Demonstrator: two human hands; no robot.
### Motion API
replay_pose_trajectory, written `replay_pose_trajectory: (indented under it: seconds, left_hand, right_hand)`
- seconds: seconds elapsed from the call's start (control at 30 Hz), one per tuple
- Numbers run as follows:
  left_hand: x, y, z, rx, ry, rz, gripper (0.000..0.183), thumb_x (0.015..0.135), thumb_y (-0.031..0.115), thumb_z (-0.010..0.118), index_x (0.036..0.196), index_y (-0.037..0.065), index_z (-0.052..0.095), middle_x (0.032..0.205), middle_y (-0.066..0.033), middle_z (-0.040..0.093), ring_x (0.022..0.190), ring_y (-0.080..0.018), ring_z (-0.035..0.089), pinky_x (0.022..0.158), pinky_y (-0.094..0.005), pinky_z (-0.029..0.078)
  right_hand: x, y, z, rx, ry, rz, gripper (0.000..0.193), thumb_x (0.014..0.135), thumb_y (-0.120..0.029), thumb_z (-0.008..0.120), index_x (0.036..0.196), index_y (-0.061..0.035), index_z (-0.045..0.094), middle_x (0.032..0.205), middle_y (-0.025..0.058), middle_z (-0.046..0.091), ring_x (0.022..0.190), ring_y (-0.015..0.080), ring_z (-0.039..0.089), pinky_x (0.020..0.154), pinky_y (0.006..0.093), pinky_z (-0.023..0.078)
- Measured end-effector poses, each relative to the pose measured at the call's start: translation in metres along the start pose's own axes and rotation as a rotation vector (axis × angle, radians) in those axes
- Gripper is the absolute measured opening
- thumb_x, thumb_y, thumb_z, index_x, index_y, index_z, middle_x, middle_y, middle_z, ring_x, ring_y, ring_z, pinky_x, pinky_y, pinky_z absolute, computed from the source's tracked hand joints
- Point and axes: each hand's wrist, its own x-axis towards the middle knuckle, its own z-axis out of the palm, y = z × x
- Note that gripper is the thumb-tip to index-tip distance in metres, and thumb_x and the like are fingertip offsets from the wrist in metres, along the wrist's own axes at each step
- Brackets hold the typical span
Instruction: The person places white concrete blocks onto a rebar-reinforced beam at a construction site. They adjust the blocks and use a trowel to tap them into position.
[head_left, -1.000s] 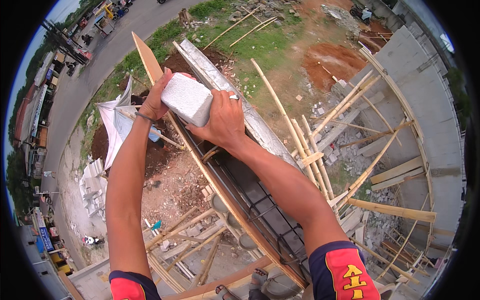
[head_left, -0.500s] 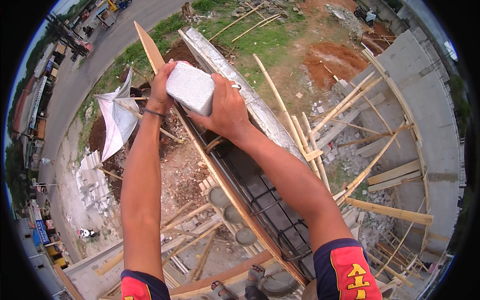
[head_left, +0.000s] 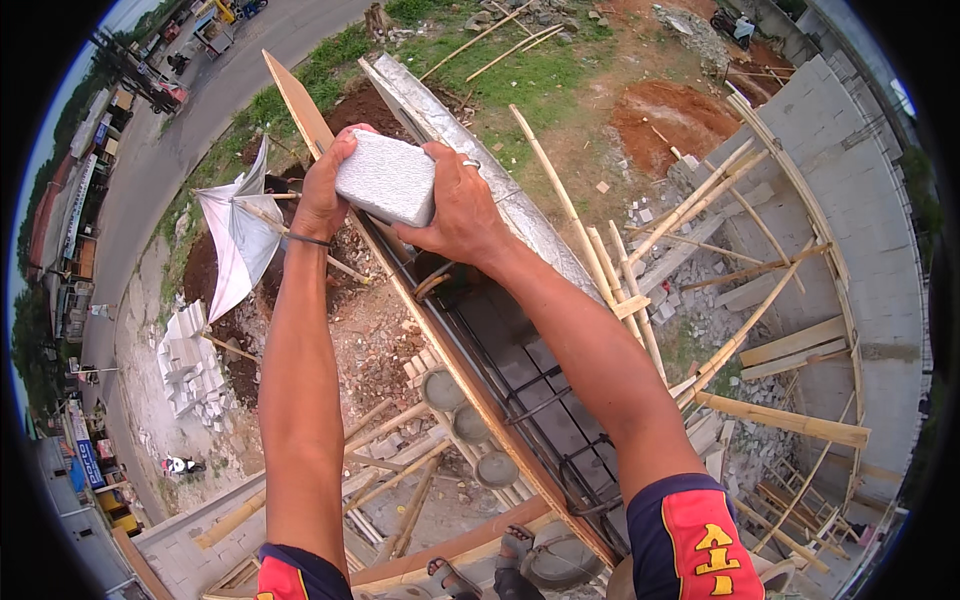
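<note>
Both my hands hold a whitish-grey lightweight concrete block with a rough, ridged top, one hand at each end. My left hand grips its left end, a dark band round the wrist. At the right end, my right hand is wrapped round the side, with a ring on one finger. The block is over the upper part of a narrow formwork trough, between a wooden board on the left and a grey-silver panel on the right. Inside the trough runs a dark steel rebar cage. My fingertips' undersides are hidden.
Lower down, several round containers of grey mix stand beside the board. Sandaled feet show at the bottom. Bamboo poles rise right of the panel; a block wall curves beyond. Left are a pale tarp and stacked blocks.
The block has shifted slightly to the right and down in the picture, both hands still on it. My left forearm has also moved a little to the right.
</note>
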Motion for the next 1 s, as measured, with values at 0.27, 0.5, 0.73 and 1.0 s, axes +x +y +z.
replay_pose_trajectory:
  seconds: [0.27, 0.5, 0.73, 1.0]
  left_hand:
    - [-0.024, 0.053, 0.001, 0.935, -0.146, 0.307, 0.075, 0.083, 0.051, 0.069, 0.140, 0.010, 0.042, 0.137, -0.0112, 0.049, 0.128, -0.0239, 0.047, 0.110, -0.0381, 0.034]
    - [-0.009, 0.071, 0.045, 1.960, -0.696, 0.548, 0.111, 0.048, 0.024, 0.091, 0.143, 0.009, 0.034, 0.142, -0.0102, 0.045, 0.136, -0.0296, 0.039, 0.118, -0.0455, 0.026]
    - [-0.003, 0.102, 0.043, 2.000, -0.845, 0.879, 0.048, 0.079, 0.004, 0.061, 0.125, 0.009, 0.047, 0.122, -0.0082, 0.054, 0.122, -0.0271, 0.049, 0.113, -0.0412, 0.033]
    - [-0.054, 0.220, 0.040, 2.021, -0.101, 0.717, 0.080, 0.065, 0.020, 0.079, 0.136, 0.006, 0.044, 0.125, -0.0123, 0.054, 0.123, -0.0306, 0.049, 0.105, -0.0423, 0.037]
  right_hand:
    - [-0.003, -0.011, -0.001, 0.008, -0.032, 0.043, 0.091, 0.064, -0.034, 0.086, 0.128, 0.0080, 0.037, 0.115, 0.0258, 0.054, 0.103, 0.0432, 0.056, 0.091, 0.0476, 0.047]
    - [-0.008, -0.012, 0.002, 0.013, 0.026, 0.026, 0.087, 0.067, -0.030, 0.085, 0.129, 0.0067, 0.036, 0.118, 0.0264, 0.052, 0.103, 0.0440, 0.056, 0.091, 0.0492, 0.047]
    - [-0.006, -0.009, 0.004, -0.193, 0.164, -0.168, 0.125, 0.069, -0.075, 0.066, 0.142, 0.0152, 0.020, 0.132, 0.0335, 0.042, 0.124, 0.0488, 0.044, 0.097, 0.0484, 0.046]
    - [-0.017, -0.002, 0.005, -0.296, 0.093, -0.100, 0.080, 0.086, -0.071, 0.047, 0.113, 0.0044, 0.046, 0.107, 0.0226, 0.052, 0.101, 0.0386, 0.053, 0.077, 0.0438, 0.049]
